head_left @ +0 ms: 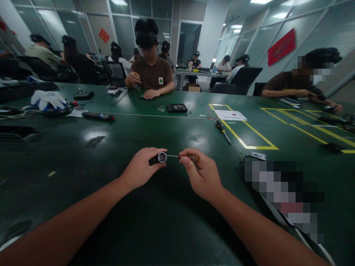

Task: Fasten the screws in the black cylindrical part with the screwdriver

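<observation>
Between the thumb and fingers of my left hand (142, 168) is a short black cylindrical part (162, 157) with a silvery ring at its open end, which faces me. My right hand (203, 171) is closed around the handle of a small screwdriver (191, 157), clear with a red collar. Its thin shaft points left and its tip meets the right side of the cylinder's rim; whether it sits in a screw I cannot tell. Both hands are held above the green table (155, 229).
A yellow-and-black screwdriver (222, 131) lies ahead to the right, near a white paper (230, 115). Farther off are a black box-like part (176, 108), a dark pen-shaped tool (98, 116) and white gloves (48, 100). A person (152, 75) works across the table. A blurred-out object lies at right.
</observation>
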Demonstrator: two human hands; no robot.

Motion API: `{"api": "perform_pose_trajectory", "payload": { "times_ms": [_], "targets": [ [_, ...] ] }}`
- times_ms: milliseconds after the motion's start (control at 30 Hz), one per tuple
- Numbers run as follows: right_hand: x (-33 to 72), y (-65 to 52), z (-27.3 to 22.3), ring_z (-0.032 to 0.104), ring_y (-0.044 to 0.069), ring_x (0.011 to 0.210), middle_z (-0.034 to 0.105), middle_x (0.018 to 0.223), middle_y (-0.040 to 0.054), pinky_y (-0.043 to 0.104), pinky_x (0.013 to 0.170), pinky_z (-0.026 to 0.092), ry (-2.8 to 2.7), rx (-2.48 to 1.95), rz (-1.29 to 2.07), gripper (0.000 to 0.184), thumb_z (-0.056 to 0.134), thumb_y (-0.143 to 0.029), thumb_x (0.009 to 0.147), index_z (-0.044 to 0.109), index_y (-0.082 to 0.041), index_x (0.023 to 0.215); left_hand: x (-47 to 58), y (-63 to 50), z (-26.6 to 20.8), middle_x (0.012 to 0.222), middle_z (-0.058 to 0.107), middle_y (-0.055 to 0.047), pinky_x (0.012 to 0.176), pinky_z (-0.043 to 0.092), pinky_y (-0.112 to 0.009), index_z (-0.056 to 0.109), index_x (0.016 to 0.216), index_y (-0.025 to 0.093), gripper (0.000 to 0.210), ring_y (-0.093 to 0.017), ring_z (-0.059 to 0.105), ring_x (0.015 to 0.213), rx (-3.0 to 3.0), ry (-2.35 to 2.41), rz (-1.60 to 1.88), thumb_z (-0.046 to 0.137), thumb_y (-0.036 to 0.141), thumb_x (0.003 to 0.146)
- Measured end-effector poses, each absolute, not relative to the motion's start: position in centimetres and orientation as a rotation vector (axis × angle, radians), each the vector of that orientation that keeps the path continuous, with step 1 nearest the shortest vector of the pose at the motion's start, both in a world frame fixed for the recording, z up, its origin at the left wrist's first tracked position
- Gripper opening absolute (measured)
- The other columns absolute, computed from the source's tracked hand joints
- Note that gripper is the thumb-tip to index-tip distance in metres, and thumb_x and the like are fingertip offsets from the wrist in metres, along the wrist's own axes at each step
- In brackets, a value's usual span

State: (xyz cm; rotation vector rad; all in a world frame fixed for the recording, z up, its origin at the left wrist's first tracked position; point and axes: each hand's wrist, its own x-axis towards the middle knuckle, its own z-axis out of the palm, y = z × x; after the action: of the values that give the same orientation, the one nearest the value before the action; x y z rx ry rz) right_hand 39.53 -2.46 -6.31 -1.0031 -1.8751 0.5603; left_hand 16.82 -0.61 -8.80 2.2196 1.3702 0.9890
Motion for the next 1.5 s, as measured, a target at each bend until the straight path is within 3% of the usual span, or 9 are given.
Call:
{"api": "perform_pose_trajectory", "payload": {
  "times_ms": [333, 933, 1067, 1167, 1267, 1400, 1500],
  "targets": [
    [39.5, -2.4, -6.1, 0.068, 0.018, 0.076, 0.073, 0.086, 0.0036, 0.031, 0.071, 0.049, -1.87, -0.995, 0.532, 0.015, 0.056, -0.033, 0.1, 0.066, -0.022, 0.101, 16.6, -0.6, -9.0, 0.122, 0.072, -0.004, 0.1, 0.049, -0.044, 0.068, 0.128, 0.026, 0.04, -0.025, 0.065, 0.114, 2.221, 1.381, 0.995, 0.074, 0.026, 0.088],
    [39.5, -2.2, -6.6, 0.07, 0.019, 0.076, 0.074, 0.086, 0.0036, 0.03, 0.066, 0.049, -1.815, -1.004, 0.623, 0.019, 0.055, -0.039, 0.102, 0.067, -0.024, 0.105, 16.7, -0.6, -8.9, 0.123, 0.072, -0.005, 0.101, 0.049, -0.045, 0.068, 0.129, 0.027, 0.041, -0.026, 0.065, 0.116, 2.248, 1.376, 0.991, 0.073, 0.026, 0.088],
    [39.5, -2.2, -6.7, 0.063, 0.014, 0.06, 0.064, 0.07, -0.0025, 0.028, 0.06, 0.046, -1.82, -0.977, 0.777, 0.018, 0.053, -0.038, 0.103, 0.064, -0.024, 0.109, 16.6, -0.6, -8.9, 0.122, 0.073, -0.005, 0.101, 0.049, -0.044, 0.069, 0.128, 0.027, 0.041, -0.026, 0.066, 0.115, 2.24, 1.368, 0.983, 0.073, 0.025, 0.088],
    [39.4, -2.2, -6.7, 0.062, 0.014, 0.063, 0.062, 0.073, -0.0033, 0.027, 0.061, 0.046, -1.804, -0.888, 0.941, 0.016, 0.056, -0.038, 0.101, 0.061, -0.025, 0.109, 16.6, -0.5, -9.0, 0.122, 0.072, -0.005, 0.101, 0.049, -0.043, 0.069, 0.128, 0.026, 0.04, -0.025, 0.065, 0.115, 2.212, 1.35, 0.992, 0.073, 0.024, 0.088],
    [39.5, -2.2, -6.7, 0.059, 0.015, 0.069, 0.062, 0.079, -0.0006, 0.028, 0.063, 0.045, -1.816, -0.813, 0.988, 0.028, 0.057, -0.05, 0.099, 0.064, -0.023, 0.099, 16.6, -0.4, -9.1, 0.122, 0.072, -0.004, 0.102, 0.049, -0.043, 0.068, 0.128, 0.026, 0.041, -0.024, 0.065, 0.115, 2.199, 1.334, 1.002, 0.073, 0.024, 0.088],
    [39.5, -2.1, -6.8, 0.054, 0.016, 0.067, 0.059, 0.073, 0.0016, 0.03, 0.063, 0.044, -1.785, -0.855, 0.943, 0.055, 0.034, -0.059, 0.105, 0.069, -0.021, 0.086, 16.6, -0.3, -9.4, 0.122, 0.072, -0.004, 0.102, 0.048, -0.044, 0.068, 0.129, 0.027, 0.042, -0.024, 0.065, 0.114, 2.22, 1.333, 0.978, 0.073, 0.026, 0.088],
    [39.3, -1.8, -7.2, 0.059, 0.016, 0.073, 0.062, 0.081, 0.0009, 0.03, 0.068, 0.047, -1.661, -0.912, 0.98, 0.03, 0.049, -0.046, 0.102, 0.067, -0.023, 0.101, 16.5, -0.3, -9.3, 0.123, 0.071, -0.005, 0.103, 0.048, -0.044, 0.068, 0.129, 0.027, 0.042, -0.025, 0.064, 0.115, 2.208, 1.344, 0.998, 0.074, 0.027, 0.088]
  ]
}}
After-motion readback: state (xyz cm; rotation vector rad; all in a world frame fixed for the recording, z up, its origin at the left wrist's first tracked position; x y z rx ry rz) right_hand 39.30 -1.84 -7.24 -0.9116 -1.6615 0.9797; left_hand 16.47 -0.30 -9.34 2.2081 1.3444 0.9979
